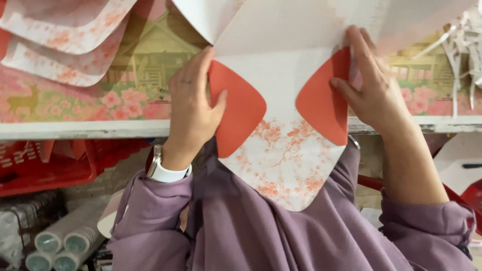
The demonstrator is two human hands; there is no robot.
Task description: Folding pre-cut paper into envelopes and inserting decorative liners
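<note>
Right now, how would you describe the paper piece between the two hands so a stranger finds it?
Start at the table edge. The card sheet hangs over it, held by the left hand and right hand. Unlike the stacked pink sheets, it has two folded-in red flaps.

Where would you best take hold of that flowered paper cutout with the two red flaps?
Probably at the two red flaps, one from each side, thumbs pressing the creases. The paper cutout is thin and hangs over the table edge, so side grips keep it flat. The left hand and right hand hold it so.
</note>
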